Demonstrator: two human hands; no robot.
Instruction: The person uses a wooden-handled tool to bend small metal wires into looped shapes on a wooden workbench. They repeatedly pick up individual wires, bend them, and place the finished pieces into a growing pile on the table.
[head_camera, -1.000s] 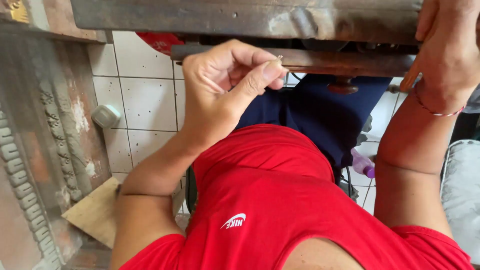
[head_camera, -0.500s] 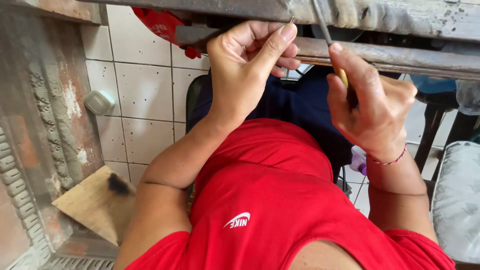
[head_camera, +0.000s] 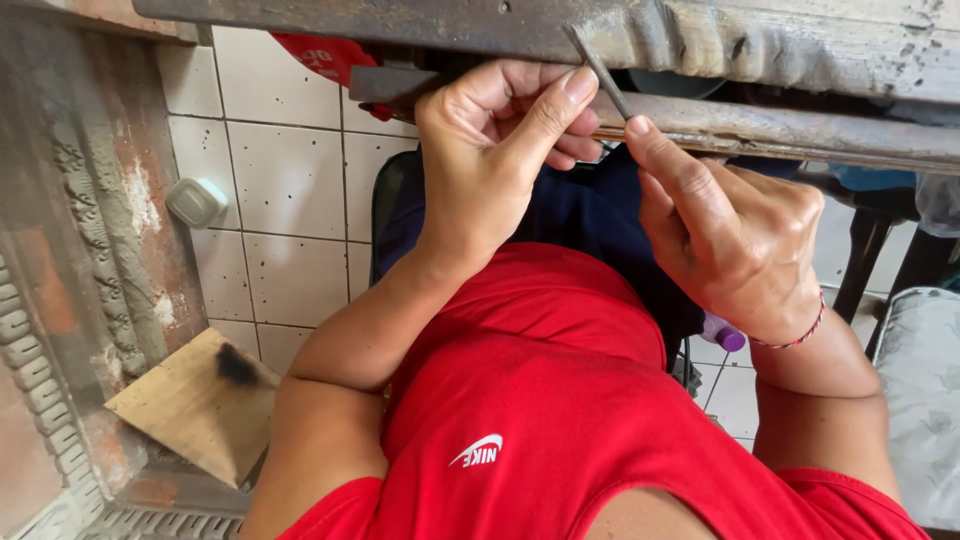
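A small white round container (head_camera: 197, 202) sits on the carved ledge at left, above a flat wooden board (head_camera: 195, 405) with a dark scorch mark. A purple-capped bottle (head_camera: 722, 333) peeks out half hidden beneath the right wrist. The left hand (head_camera: 495, 150) and right hand (head_camera: 735, 235) both close on a thin grey metal file (head_camera: 598, 68), pinched between their fingertips against the worn wooden desk (head_camera: 800, 45) edge; its lower end is hidden.

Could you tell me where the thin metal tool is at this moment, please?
In the head view, the thin metal tool is at top centre, between the left hand and right hand, its tip against the worn bench edge.
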